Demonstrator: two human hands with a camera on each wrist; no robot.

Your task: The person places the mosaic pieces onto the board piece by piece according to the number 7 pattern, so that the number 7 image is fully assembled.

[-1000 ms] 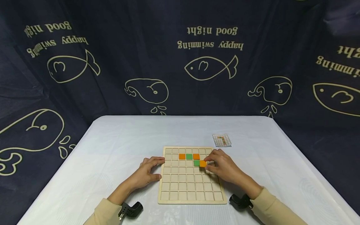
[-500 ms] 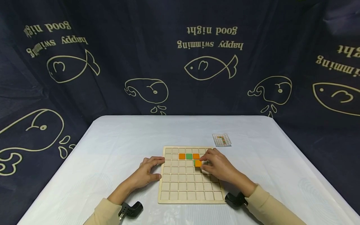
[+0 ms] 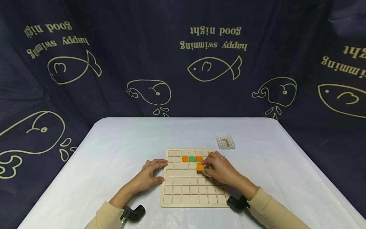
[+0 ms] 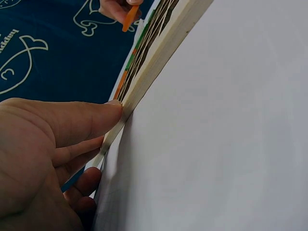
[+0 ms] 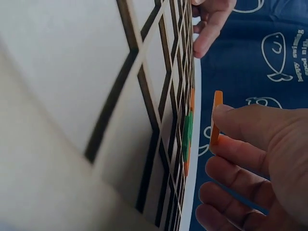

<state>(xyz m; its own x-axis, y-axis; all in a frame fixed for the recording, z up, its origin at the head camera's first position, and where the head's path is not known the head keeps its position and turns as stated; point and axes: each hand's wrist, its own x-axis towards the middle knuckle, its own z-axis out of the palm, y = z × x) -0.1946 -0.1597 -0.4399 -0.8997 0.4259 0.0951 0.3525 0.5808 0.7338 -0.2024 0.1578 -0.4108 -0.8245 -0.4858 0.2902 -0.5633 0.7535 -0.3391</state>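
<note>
A square wooden grid board point(image 3: 185, 190) lies on the table. Its second row holds an orange tile point(image 3: 185, 159), a green tile point(image 3: 192, 159) and another orange tile point(image 3: 199, 158). My right hand point(image 3: 223, 168) pinches a further orange square tile point(image 3: 200, 167) between thumb and fingers. In the right wrist view this held tile point(image 5: 217, 118) stands off the board's surface. Below it, a green tile point(image 5: 186, 136) is set in the grid, mostly covered in the head view. My left hand point(image 3: 147, 176) rests against the board's left edge, its thumb point(image 4: 91, 118) touching the wooden rim.
Behind the board's right corner lies a small printed card point(image 3: 225, 142) with a coloured grid pattern. A white cover point(image 3: 137, 136) spreads over the table. Dark cloth point(image 3: 183, 98) with fish and whale drawings hangs behind. Black wrist devices point(image 3: 134, 213) sit at both cuffs.
My right hand has moved left with the orange tile, bringing it from beside the green tile to above it, just in front of the row's right orange tile. The left hand has stayed put.
</note>
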